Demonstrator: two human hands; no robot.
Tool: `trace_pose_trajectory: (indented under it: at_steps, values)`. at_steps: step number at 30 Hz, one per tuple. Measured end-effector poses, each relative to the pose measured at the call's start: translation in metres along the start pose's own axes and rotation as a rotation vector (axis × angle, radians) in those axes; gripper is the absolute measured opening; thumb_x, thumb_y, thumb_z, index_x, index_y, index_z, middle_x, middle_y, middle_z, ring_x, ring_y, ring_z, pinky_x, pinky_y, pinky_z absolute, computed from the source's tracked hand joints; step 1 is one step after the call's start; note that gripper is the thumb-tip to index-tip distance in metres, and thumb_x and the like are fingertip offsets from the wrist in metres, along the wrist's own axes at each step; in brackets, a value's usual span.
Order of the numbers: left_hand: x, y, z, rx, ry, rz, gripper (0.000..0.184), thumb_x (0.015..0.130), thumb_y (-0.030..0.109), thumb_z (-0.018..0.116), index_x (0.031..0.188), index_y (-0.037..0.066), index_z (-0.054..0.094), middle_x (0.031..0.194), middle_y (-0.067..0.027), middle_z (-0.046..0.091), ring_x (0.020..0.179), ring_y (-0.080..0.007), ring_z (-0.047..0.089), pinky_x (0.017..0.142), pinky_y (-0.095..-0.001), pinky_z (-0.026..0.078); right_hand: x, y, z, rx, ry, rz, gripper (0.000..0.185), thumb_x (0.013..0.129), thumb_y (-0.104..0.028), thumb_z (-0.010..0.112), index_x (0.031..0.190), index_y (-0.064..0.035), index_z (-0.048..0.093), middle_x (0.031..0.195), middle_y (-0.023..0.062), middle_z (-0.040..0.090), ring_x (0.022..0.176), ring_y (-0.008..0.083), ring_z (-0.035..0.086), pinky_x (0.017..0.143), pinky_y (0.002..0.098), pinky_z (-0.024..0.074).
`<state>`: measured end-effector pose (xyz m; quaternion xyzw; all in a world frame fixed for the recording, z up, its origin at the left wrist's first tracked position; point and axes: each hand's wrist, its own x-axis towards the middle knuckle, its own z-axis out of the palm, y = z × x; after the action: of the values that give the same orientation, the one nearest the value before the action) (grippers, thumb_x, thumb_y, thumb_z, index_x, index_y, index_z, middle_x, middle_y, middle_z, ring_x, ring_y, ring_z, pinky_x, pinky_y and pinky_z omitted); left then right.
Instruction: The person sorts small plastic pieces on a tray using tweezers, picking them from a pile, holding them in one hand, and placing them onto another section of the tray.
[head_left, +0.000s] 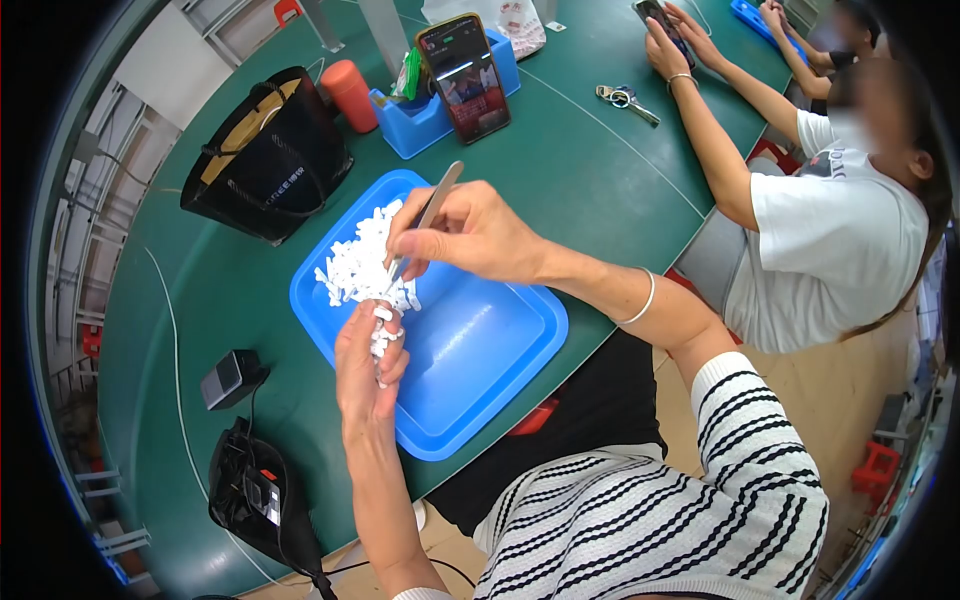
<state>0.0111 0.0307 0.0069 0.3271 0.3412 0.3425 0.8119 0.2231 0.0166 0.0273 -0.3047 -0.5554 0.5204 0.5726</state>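
Several small white pieces lie in my left hand [362, 362], whose fingers curl around them above the near left part of the blue tray [490, 345]. My right hand [475, 235] pinches metal tweezers [440, 193]; their tips point down at the white piece [382, 313] at the top of my left hand. Whether the tips touch that piece I cannot tell. Behind both hands, a heap of similar small white pieces [352, 262] covers the far left part of the tray.
A black tote bag [270, 165], a red cylinder [350, 95], and a phone [467, 80] leaning on a blue holder [410, 125] stand beyond the tray. Left are a dark box [232, 378] and black pouch [262, 490]. Keys [628, 103] lie near a seated person [830, 220].
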Motion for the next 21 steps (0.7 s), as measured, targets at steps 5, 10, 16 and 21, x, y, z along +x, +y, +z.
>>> trace_pose_trajectory:
  at_steps: [5,10,16,21]
  values:
    - [-0.001,0.001,0.005,-0.013,0.006,-0.002,0.02,0.097,0.022,0.049,0.095,0.002,0.052,0.075,-0.0035,0.053,0.043,-0.0017,0.034,0.033,-0.0142,0.023,0.002,0.004,-0.001,-0.035,-0.023,-0.109,0.017,0.089,-0.012,0.064,0.097,0.0033,0.064,0.096,0.0098,0.063,0.086,0.0149,0.062,0.072,0.0271,0.0544]
    - [-0.002,0.001,0.008,0.011,0.033,-0.011,0.021,0.097,0.023,0.048,0.093,0.003,0.052,0.074,-0.0037,0.053,0.043,-0.002,0.033,0.033,-0.0146,0.023,0.0,0.003,0.002,-0.101,-0.012,-0.036,0.016,0.089,-0.01,0.062,0.095,0.0042,0.063,0.094,0.0088,0.065,0.081,0.0147,0.063,0.07,0.0265,0.0543]
    - [-0.003,0.014,-0.008,-0.415,-0.064,0.078,0.022,0.098,0.024,0.044,0.088,0.005,0.047,0.076,-0.0026,0.045,0.046,-0.0055,0.033,0.032,-0.0175,0.023,0.008,-0.001,-0.009,-0.049,0.145,-0.102,0.019,0.089,-0.015,0.064,0.094,0.003,0.062,0.08,0.0095,0.066,0.07,0.0129,0.065,0.063,0.0242,0.054]
    - [-0.003,0.024,-0.024,-0.771,-0.379,0.121,0.016,0.096,0.018,0.04,0.093,0.004,0.047,0.076,-0.0045,0.044,0.044,-0.0085,0.034,0.03,-0.0191,0.025,0.004,0.003,-0.005,-0.376,0.002,0.025,0.019,0.089,-0.014,0.062,0.09,0.0047,0.064,0.089,0.0073,0.065,0.077,0.015,0.064,0.071,0.0277,0.054]
